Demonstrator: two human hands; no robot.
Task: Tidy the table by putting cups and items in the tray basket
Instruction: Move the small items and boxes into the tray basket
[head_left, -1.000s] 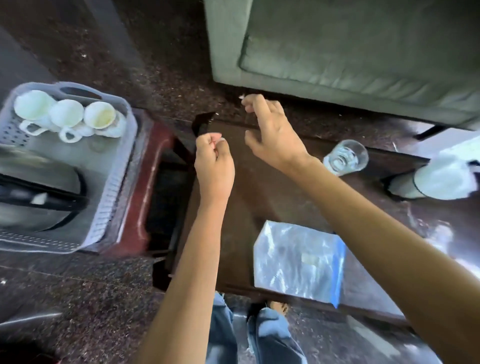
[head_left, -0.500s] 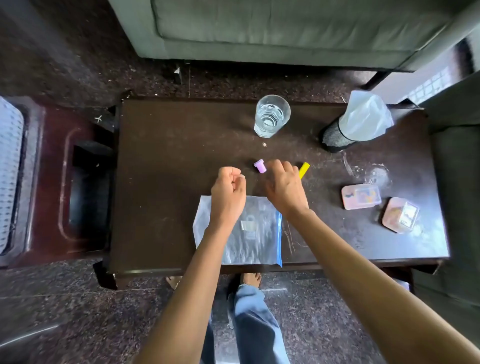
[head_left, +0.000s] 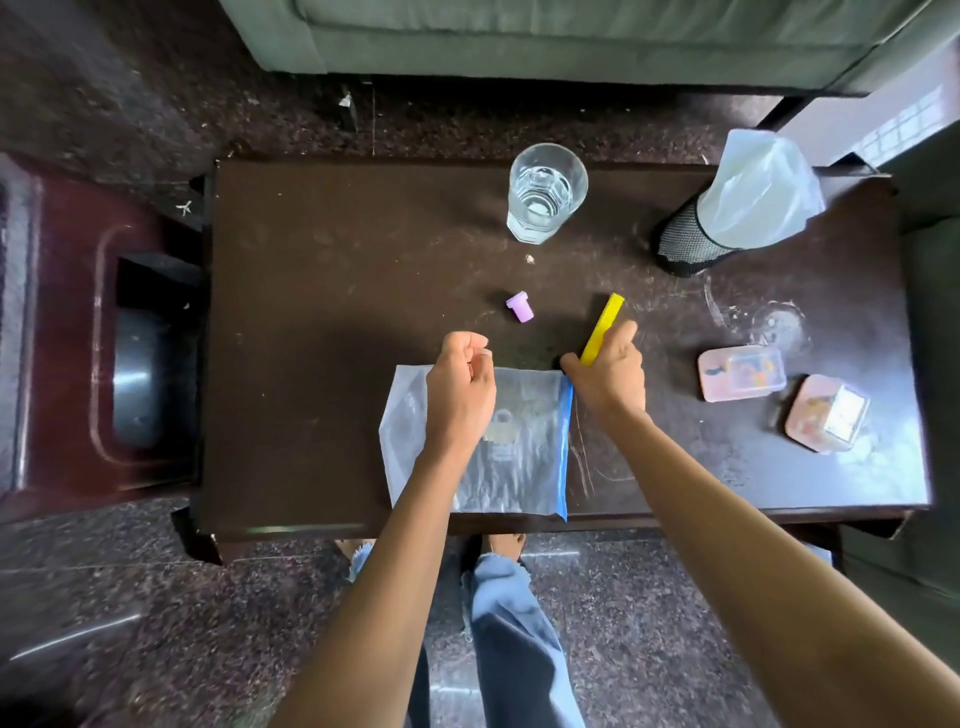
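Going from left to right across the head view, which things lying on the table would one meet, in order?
In order: purple cap → yellow stick, held by the right hand → first pink box → second pink box. Omitted, as they overlap others: zip bag, glass, mesh holder.

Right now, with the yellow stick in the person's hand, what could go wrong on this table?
1. The glass stands upright near the far edge of the table and seems to hold water; a reach past it could tip it.
2. The purple cap lies on its side and might roll if nudged by the right hand gripping the yellow stick.
3. The zip bag lies at the near edge under a forearm; a dragging arm could sweep it off.
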